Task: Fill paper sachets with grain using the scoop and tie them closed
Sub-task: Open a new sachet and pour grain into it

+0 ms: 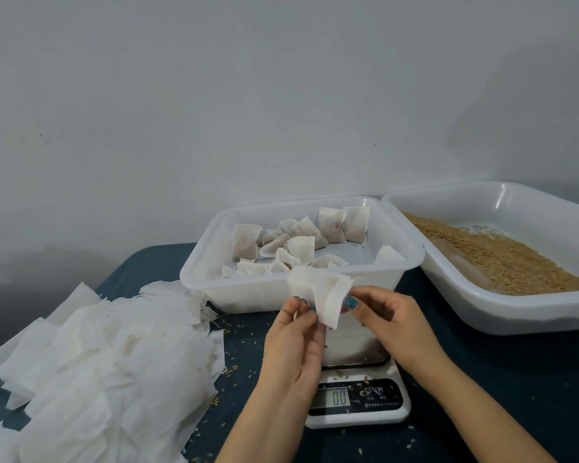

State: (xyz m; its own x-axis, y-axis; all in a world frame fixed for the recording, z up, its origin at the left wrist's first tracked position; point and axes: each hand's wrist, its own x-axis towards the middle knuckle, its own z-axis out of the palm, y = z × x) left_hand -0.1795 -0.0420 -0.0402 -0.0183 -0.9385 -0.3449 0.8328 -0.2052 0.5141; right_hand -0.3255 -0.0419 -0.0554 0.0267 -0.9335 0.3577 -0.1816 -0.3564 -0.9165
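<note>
You hold one empty sachet (321, 295) in the air over the scale (358, 399); your left hand (295, 339) pinches its left edge and your right hand (385, 319) its right, likely to part the mouth for filling; the one scale sits centred for weighing; two trays stand behind, the near tray (248, 295) holding roughly ten tied sachets (328, 225), the right tray (482, 312) the grain (502, 259); the pile of empties (114, 355) at your left is uncountable; no scoop shows.

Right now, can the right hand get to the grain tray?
Probably yes. The grain tray sits open just right of the right hand, nothing between them. That hand pinches the sachet though, so the left hand would hold it alone.
</note>
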